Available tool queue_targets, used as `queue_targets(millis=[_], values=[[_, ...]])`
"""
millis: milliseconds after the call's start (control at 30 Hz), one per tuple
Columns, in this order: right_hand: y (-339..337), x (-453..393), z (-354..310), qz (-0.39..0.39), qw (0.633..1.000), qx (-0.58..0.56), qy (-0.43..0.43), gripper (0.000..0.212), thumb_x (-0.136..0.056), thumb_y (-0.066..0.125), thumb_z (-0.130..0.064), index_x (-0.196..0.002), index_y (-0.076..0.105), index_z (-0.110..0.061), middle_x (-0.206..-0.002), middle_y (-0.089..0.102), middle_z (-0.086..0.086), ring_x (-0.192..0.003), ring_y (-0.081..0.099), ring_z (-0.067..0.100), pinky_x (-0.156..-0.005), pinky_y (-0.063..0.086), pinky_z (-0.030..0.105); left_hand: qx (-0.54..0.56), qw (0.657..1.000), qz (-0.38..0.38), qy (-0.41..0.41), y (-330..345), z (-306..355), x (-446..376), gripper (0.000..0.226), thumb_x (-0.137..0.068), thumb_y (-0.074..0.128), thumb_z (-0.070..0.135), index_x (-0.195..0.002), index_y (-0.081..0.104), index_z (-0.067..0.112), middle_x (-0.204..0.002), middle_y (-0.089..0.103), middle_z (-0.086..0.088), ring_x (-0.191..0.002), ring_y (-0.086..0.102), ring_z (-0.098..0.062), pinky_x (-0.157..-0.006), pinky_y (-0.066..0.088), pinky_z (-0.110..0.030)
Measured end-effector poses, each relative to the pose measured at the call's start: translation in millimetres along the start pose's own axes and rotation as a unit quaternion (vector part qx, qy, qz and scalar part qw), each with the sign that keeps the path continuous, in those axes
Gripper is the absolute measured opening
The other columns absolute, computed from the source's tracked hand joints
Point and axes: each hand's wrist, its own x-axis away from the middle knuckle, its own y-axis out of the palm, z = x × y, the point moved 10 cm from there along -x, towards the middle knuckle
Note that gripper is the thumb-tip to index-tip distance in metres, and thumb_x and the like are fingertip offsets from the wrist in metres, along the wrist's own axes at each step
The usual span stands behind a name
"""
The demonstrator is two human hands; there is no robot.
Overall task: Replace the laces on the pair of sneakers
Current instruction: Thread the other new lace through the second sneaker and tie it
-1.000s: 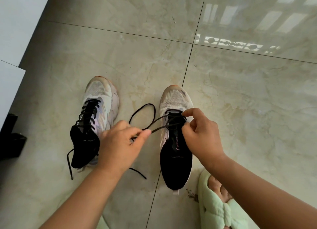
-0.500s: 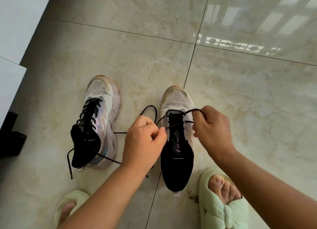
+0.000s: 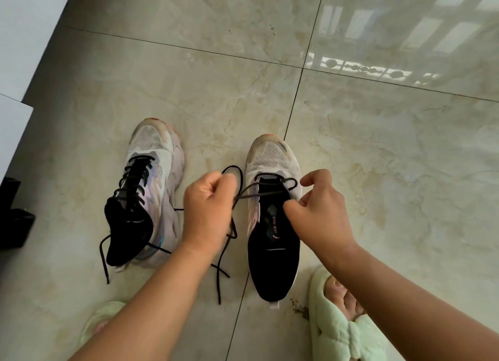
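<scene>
Your left hand [image 3: 206, 212] has drawn left, away from the right sneaker [image 3: 272, 215], pulling more lace [image 3: 259, 194] through. Both grips stay pinched on the lace. The left sneaker [image 3: 145, 196] hasn't moved on the floor [image 3: 378, 171].

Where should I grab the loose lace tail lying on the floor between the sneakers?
Pinch the lace tail near its free tip, coming from above with the left hand. It lies flat on bare tile, clear of both sneakers.
</scene>
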Motion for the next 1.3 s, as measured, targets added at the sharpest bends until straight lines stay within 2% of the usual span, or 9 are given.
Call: queue_targets(millis=[100,267,367,467,567,833,1000,1133,1300], values=[[2.9,0.9,-1.2,-0.005,1.000,-0.001,-0.003,0.029,-0.077,0.054,-0.014,-0.103,0.044,-0.020,-0.063,0.056,-0.002,-0.060,0.054,0.009,-0.058,0.050,0.031,-0.114,0.993,0.021,0.016,-17.1,-4.2,-0.6,0.035,-0.080,0.062,0.019,-0.058,0.035,0.013,-0.049,0.030,0.008,-0.046,0.028,-0.008,-0.043,0.026,-0.020],[3.0,0.4,-5.1,0.000,1.000,0.023,-0.017,0.020,-0.078,0.056,-0.024,-0.096,0.050,-0.019,-0.064,0.058,-0.002,-0.064,0.057,0.016,-0.061,0.050,0.036,-0.254,0.961,-0.089,0.067,15.1,4.6,9.9,0.025,-0.070,0.063,0.051,-0.089,0.065,0.034,-0.046,0.037,0.009,-0.047,0.041,-0.011,-0.049,0.035,-0.028],[1.4,-1.1,-6.1,0.015,0.998,0.049,-0.021,0.011,-0.077,0.059,-0.024,-0.082,0.055,-0.015,-0.066,0.057,-0.005,-0.069,0.057,0.018,-0.063,0.049,0.035,-0.363,0.922,-0.081,0.105,20.2,14.6,6.1,0.030,-0.068,0.065,0.060,-0.073,0.068,0.030,-0.058,0.046,0.012,-0.062,0.048,-0.012,-0.065,0.034,-0.029],[-1.6,-2.5,-5.9,0.030,0.998,0.056,-0.019,0.011,-0.077,0.058,-0.022,-0.071,0.054,-0.013,-0.063,0.057,-0.003,-0.065,0.056,0.018,-0.060,0.048,0.035,-0.403,0.901,-0.107,0.123,30.4,16.5,6.0,0.044,-0.074,0.061,0.056,-0.047,0.044,0.026,-0.058,0.041,0.009,-0.065,0.046,-0.015,-0.071,0.027,-0.031],[-2.2,-2.0,-7.7,0.036,0.997,0.068,-0.023,0.014,-0.077,0.054,-0.018,-0.066,0.051,-0.011,-0.060,0.055,0.000,-0.062,0.054,0.021,-0.056,0.045,0.035,-0.375,0.907,-0.090,0.168,28.0,30.0,7.7,0.051,-0.079,0.068,0.033,-0.045,0.031,0.021,-0.056,0.035,0.008,-0.062,0.046,-0.021,-0.068,0.024,-0.031],[0.2,0.8,-5.6,0.032,0.998,0.055,-0.015,0.015,-0.078,0.050,-0.013,-0.064,0.045,-0.009,-0.060,0.052,0.002,-0.060,0.049,0.021,-0.053,0.040,0.034,-0.411,0.879,-0.002,0.241,-2.9,36.7,9.0,0.035,-0.072,0.067,0.032,-0.052,0.049,0.011,-0.063,0.043,-0.003,-0.063,0.050,-0.028,-0.068,0.030,-0.036],[-0.6,1.4,-6.6,0.034,0.997,0.065,-0.027,0.016,-0.079,0.050,-0.014,-0.065,0.046,-0.008,-0.060,0.053,0.003,-0.061,0.051,0.022,-0.054,0.041,0.035,-0.415,0.886,0.002,0.207,-9.9,30.9,8.0,0.038,-0.075,0.075,0.028,-0.052,0.048,0.013,-0.066,0.045,-0.002,-0.067,0.050,-0.027,-0.071,0.027,-0.034],[2.0,-2.6,-7.2,-0.004,0.997,0.065,-0.043,0.014,-0.079,0.055,-0.017,-0.067,0.048,-0.013,-0.060,0.055,-0.001,-0.060,0.053,0.019,-0.053,0.042,0.033,-0.410,0.906,-0.075,0.070,-3.9,1.6,2.4,0.038,-0.070,0.072,0.030,-0.046,0.044,0.024,-0.092,0.053,0.017,-0.094,0.045,-0.013,-0.079,0.015,-0.025],[7.0,-3.0,-13.2,-0.027,0.995,0.070,-0.061,0.009,-0.073,0.055,-0.013,-0.081,0.051,-0.016,-0.059,0.053,-0.005,-0.059,0.052,0.016,-0.053,0.041,0.031,-0.293,0.937,-0.192,-0.024,16.9,-16.1,-0.9,0.022,-0.078,0.069,0.029,-0.088,0.051,0.034,-0.090,0.064,0.017,-0.091,0.059,-0.008,-0.102,0.035,-0.040]])
